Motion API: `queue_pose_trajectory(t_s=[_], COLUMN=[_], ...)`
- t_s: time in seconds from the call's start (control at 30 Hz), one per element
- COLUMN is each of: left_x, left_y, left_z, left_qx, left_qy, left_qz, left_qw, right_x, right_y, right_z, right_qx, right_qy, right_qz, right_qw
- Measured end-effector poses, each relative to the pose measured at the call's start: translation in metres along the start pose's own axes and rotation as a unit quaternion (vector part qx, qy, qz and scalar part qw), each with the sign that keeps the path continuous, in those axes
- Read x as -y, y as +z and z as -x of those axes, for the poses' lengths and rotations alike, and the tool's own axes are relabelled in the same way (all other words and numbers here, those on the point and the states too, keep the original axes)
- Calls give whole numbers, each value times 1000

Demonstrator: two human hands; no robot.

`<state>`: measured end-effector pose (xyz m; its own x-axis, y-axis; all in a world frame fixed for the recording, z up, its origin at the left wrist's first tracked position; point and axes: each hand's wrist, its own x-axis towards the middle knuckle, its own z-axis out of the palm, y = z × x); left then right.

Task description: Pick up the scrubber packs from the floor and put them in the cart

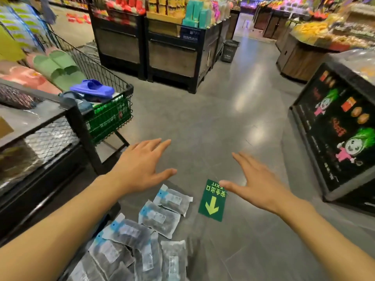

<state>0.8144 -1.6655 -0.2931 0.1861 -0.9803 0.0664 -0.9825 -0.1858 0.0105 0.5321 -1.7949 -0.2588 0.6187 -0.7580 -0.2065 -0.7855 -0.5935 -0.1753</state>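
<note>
Clear plastic scrubber packs [160, 219] with dark contents and blue-white labels lie scattered and partly overlapping on the grey polished floor [233, 110], low and left of centre. Above them the left hand [140, 165] and the right hand [261, 185] reach forward, palms down, fingers straight and spread, holding nothing. A green floor sticker with a yellow arrow [213, 201] sits just beside the packs, under the right thumb. The black wire cart [113, 110], at left, carries blue and green slippers.
</note>
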Motion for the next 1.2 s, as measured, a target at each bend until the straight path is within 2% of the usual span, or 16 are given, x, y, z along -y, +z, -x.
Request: queue_pose_trajectory(t_s=[0.3,0.5,0.67,0.83,0.97,1.1,1.2], left_x=[8,26,26,22,17,7,-2], left_y=[334,483,538,543,550,582,615], left_z=[16,43,60,68,75,105,138], left_qx=[26,12,15,20,15,50,108], left_qy=[-7,-18,-25,-37,-51,-85,-146], left_qz=[-32,-20,4,18,40,115,227], left_qw=[999,1000,1000,999,998,988,957], right_x=[-34,-56,-65,-62,-72,-86,-92], right_y=[312,461,522,526,537,585,650], right_z=[-96,-128,-130,-112,-110,-106,-94], right_qx=[-15,-41,-42,-14,-25,-17,15], right_qy=[-32,-44,-57,-41,-36,1,69], right_qz=[17,-4,-7,-29,-49,-99,-203], right_qw=[999,998,997,999,998,995,977])
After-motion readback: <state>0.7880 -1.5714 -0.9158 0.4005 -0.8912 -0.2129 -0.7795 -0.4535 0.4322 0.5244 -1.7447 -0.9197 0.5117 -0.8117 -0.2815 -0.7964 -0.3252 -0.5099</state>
